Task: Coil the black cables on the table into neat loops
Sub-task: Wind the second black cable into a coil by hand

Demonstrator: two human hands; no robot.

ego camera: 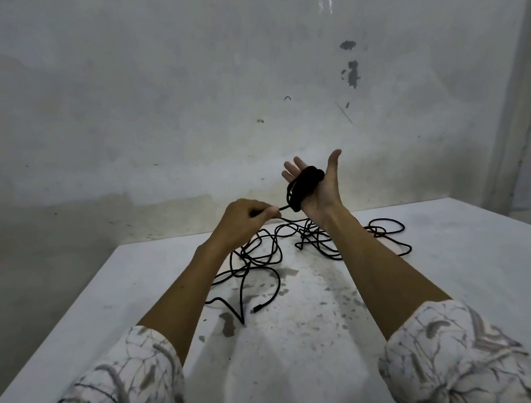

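Matt black cables (262, 258), stained matt white table (453, 266), patterned cloth sleeves (454, 355)

Black cables (272, 258) tangled on table (453, 266)

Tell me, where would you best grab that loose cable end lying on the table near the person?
Probably just behind the plug, on the cable itself, coming from above. That end lies flat on the table and apart from the tangle, so a pinch across its thin width looks easiest.

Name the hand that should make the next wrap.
Left. The left hand already pinches the loose cable; the right hand is open, serving as the form for the coil.
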